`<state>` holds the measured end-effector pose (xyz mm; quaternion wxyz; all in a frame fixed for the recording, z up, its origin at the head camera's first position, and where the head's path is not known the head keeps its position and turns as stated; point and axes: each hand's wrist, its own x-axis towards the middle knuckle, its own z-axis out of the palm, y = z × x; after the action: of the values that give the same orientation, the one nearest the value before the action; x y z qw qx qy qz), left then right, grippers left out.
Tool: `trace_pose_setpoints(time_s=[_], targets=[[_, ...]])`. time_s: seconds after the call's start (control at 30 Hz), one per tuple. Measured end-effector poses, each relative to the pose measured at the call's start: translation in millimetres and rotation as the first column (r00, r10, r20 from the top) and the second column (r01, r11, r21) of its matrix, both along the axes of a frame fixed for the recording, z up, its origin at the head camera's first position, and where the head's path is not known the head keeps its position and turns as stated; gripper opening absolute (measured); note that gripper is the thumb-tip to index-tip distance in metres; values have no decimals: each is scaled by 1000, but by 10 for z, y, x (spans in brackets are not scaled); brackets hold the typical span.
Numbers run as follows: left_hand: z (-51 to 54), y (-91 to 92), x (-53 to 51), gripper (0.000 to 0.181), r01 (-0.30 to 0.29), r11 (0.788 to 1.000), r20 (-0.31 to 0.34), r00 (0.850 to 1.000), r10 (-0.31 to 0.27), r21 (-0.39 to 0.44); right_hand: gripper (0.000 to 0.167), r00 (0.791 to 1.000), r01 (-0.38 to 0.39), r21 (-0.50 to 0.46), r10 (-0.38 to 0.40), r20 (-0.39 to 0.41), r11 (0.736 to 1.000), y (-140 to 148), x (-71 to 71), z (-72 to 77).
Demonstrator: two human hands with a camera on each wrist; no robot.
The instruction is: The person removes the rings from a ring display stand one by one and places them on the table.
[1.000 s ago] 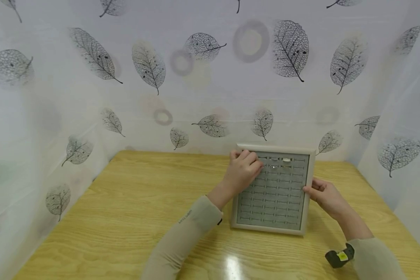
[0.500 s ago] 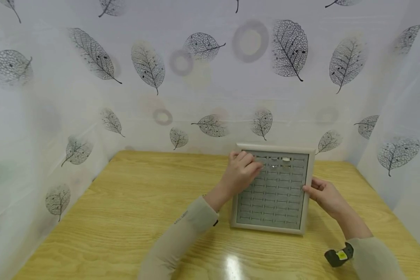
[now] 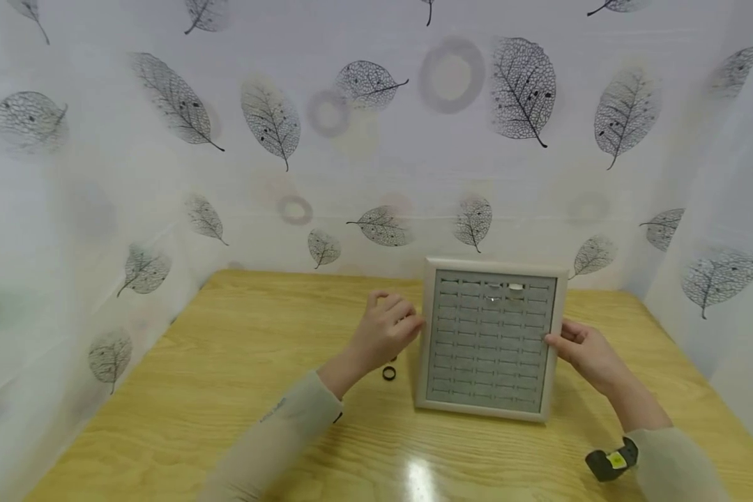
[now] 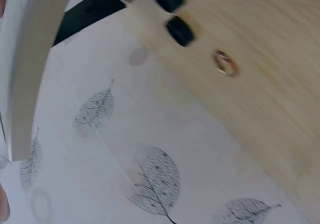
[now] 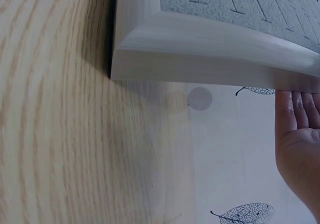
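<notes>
A ring display board (image 3: 492, 341) with a pale frame and grey slotted padding stands tilted up on the table. Several rings, among them a silver ring (image 3: 515, 286), sit in its upper rows. My right hand (image 3: 586, 352) grips the frame's right edge, thumb in front and fingers behind. My left hand (image 3: 383, 331) is at the left edge of the frame, fingers curled; whether it holds a ring is hidden. Below that hand a black ring (image 3: 389, 374) lies on the table. The left wrist view shows a copper-coloured ring (image 4: 226, 63) near a dark, blurred ring (image 4: 180, 31).
The wooden table (image 3: 226, 390) carries the board on its right half. A white curtain (image 3: 376, 153) printed with leaves hangs behind it and at both sides. A black wrist camera (image 3: 611, 461) sits at the right sleeve.
My left hand has drawn away from the board's upper left slots, leftward and down to the frame's edge. The black ring now shows. My right hand keeps its hold.
</notes>
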<state>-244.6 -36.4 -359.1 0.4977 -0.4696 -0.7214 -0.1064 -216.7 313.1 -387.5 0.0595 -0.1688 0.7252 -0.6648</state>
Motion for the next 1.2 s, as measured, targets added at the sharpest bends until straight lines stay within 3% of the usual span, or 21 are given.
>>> trace_pose_setpoints(time_s=[0.23, 0.4, 0.63, 0.77, 1.03, 1.2], targets=[[-158, -320, -21, 5, -20, 999, 27, 999, 22, -43, 43, 999, 34, 39, -34, 0, 999, 34, 16, -8], [-279, -468, -40, 8, -24, 993, 26, 999, 27, -113, 37, 999, 46, 37, -47, 11, 998, 44, 15, -17], [-449, -604, -75, 24, -21, 972, 26, 999, 28, -233, 31, 1000, 20, -8, -20, 14, 1000, 22, 16, -15], [-511, -657, -76, 15, -17, 956, 55, 998, 34, -292, 29, 1000, 23, -15, -23, 19, 1000, 24, 11, -21], [-590, -706, -75, 11, -61, 899, 101, 988, 116, -434, 30, 1000, 8, -20, -8, 11, 1000, 17, 5, -22], [-589, -686, -60, 12, -97, 833, 78, 983, 166, -545, 31, 1000, -8, -43, 8, 4, 999, 7, -2, -9]])
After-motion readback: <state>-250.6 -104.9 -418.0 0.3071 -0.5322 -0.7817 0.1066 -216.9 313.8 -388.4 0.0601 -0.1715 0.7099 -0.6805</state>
